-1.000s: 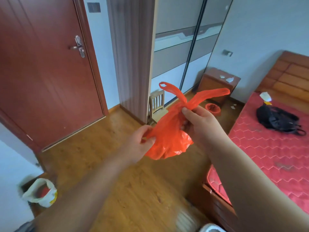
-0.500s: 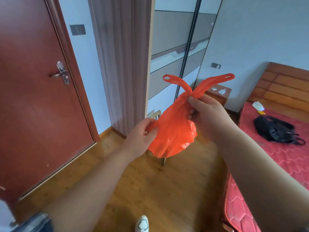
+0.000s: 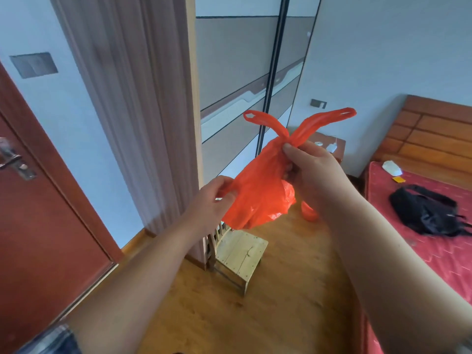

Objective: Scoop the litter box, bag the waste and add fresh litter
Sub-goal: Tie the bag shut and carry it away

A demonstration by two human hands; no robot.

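- Pinching the bag (image 3: 258, 192) at its neck with right hand (image 3: 310, 172), thumb and fingers closed just below the two crossed handles.
- Gripping a lower left fold with left hand (image 3: 212, 204), fingers closed on plastic.
- Held in mid-air above chair (image 3: 238, 254) and floor (image 3: 281, 302), beside bed (image 3: 434, 226).

Bedroom, daylight, pale blue-grey walls. Wood-plank floor (image 3: 229, 315), warm orange tone. Far left: dark red door (image 3: 38, 238) with metal lever handle (image 3: 12, 162), grey switch plate (image 3: 33, 65) on wall above it. Centre: tall wardrobe (image 3: 242, 72), wood-grain side panel, sliding fronts in grey and white bands. Small light wooden chair (image 3: 240, 254) at its near corner. Right: bed with red quilted mattress (image 3: 434, 251), wooden headboard (image 3: 434, 134), black bag (image 3: 424, 210) on it. Brown nightstand (image 3: 332, 144) far, beside headboard
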